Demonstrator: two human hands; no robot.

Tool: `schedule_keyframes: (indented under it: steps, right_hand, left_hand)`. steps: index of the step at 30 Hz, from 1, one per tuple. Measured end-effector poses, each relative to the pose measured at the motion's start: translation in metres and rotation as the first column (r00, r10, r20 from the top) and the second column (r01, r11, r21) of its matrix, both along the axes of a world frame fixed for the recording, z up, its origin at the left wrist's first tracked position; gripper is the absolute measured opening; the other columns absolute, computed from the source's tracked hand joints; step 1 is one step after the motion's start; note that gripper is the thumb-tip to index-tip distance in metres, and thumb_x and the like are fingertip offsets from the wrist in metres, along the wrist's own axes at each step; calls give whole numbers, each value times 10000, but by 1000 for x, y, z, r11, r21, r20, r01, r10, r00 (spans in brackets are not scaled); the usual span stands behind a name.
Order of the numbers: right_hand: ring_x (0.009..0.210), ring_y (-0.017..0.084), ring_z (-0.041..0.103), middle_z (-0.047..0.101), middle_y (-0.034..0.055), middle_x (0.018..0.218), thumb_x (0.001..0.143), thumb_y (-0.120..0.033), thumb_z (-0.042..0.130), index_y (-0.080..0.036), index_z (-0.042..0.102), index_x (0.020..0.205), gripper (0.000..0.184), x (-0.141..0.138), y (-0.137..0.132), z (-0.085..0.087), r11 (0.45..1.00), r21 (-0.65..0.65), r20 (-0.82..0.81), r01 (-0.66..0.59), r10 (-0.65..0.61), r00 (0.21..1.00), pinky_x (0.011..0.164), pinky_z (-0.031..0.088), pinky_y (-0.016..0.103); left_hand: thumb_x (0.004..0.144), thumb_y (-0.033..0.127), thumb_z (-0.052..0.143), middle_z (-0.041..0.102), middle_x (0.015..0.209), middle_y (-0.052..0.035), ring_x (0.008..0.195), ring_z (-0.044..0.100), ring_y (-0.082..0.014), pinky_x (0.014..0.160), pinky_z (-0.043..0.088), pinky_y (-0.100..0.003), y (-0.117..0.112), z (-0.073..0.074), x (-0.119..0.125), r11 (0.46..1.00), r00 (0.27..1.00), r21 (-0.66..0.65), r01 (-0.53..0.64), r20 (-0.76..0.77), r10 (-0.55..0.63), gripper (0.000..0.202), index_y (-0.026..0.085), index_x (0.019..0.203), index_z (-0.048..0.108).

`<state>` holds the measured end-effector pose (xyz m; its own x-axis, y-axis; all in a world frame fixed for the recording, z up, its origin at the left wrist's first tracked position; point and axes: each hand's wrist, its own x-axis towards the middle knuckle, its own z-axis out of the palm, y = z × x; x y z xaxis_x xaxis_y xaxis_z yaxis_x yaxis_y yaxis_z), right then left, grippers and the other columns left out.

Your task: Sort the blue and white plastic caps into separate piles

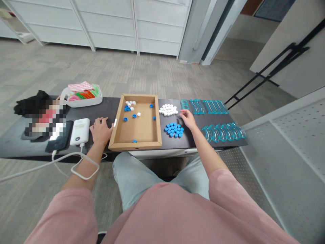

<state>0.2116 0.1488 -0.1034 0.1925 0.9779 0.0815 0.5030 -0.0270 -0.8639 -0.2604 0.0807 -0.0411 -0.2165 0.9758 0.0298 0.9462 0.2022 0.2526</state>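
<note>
My left hand (101,131) lies on the dark table with its fingers spread, its thumb side against the left wall of a shallow cardboard box (159,130). Inside the box are several blue caps (134,116) and several white caps (138,114), mostly toward the upper left. Just right of the box sits a pile of white caps (168,109), with a pile of blue caps (174,130) below it. At the right edge of the white pile is my right hand (188,119), its fingers loosely bent and slightly apart. Nothing shows in its grasp.
Rows of clear teal-edged pieces (215,106) lie at the table's right end. On the left are a white power bank (80,131) with cables, a dark phone (60,137), a white basket (85,101) of colourful items and a black cloth (33,103). White cabinets (109,23) stand beyond.
</note>
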Motion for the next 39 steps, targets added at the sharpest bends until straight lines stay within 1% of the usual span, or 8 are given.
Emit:
schedule_keyframes:
  steps: [4,9,13,18,23,26,34,39]
  right_hand:
    - [947,264,682,793,109,1084,978,-378,624,-250,710,1144,227,-44,8,19,980,147,83,-131,120,989,890,580,419]
    - [1003,256,719,764,86,1131,1040,-272,596,-238,740,1142,180,-152,32,39,790,133,396,-598,510,763,960,570,407]
    - [1227,324,713,739,154,1337,1066,-256,649,-203,738,1298,255,-218,57,38,787,-91,597,-611,534,598,1089,541,463]
    - [1131,327,729,770,135,1285,1039,-206,669,-218,763,1213,199,-239,61,27,739,-190,688,-647,570,449,964,582,432]
    - [1113,312,722,751,98,1321,1041,-186,627,-253,720,1260,247,-228,30,38,665,-186,661,-724,629,408,898,561,401]
    - [1142,289,720,734,74,1331,1056,-235,636,-284,703,1284,242,-207,8,52,649,-100,592,-754,648,479,901,558,380]
    - [989,272,723,753,82,1096,946,-221,684,-231,751,1108,176,-61,19,64,851,151,425,-503,404,810,951,595,419]
    - [991,299,727,745,125,1133,906,-193,701,-208,815,1110,234,27,57,46,912,93,522,-399,297,799,1010,595,470]
  left_hand:
    - [1122,415,409,493,1661,-296,1601,451,-405,1305,343,-547,2,-5,-5,1000,1000,10,12,16,-13,638,40,1611,573]
    - [1138,422,344,478,1677,-291,1603,444,-394,1291,348,-536,0,-8,-9,999,999,28,32,10,-32,644,61,1627,557]
    - [1138,424,294,490,1662,-295,1584,458,-400,1283,359,-551,-3,-6,-10,999,999,16,52,0,-52,666,65,1641,541]
    - [1113,401,382,487,1674,-291,1603,442,-395,1283,363,-574,0,-5,-10,999,999,4,42,19,-42,621,112,1636,553]
    - [1116,378,400,482,1691,-279,1641,403,-374,1311,333,-554,4,-7,-7,1000,1000,2,2,18,-2,605,82,1614,571]
    - [1112,376,410,486,1679,-288,1628,421,-386,1310,337,-561,5,-6,-4,1000,1000,-6,-14,15,14,610,57,1607,571]
    - [1103,325,404,491,1675,-276,1617,437,-381,1323,341,-558,6,-5,0,999,999,-12,-36,-4,36,600,56,1611,576]
    - [1117,338,378,492,1672,-271,1620,437,-372,1332,339,-547,7,-4,1,999,999,-33,-39,-34,38,606,65,1622,571]
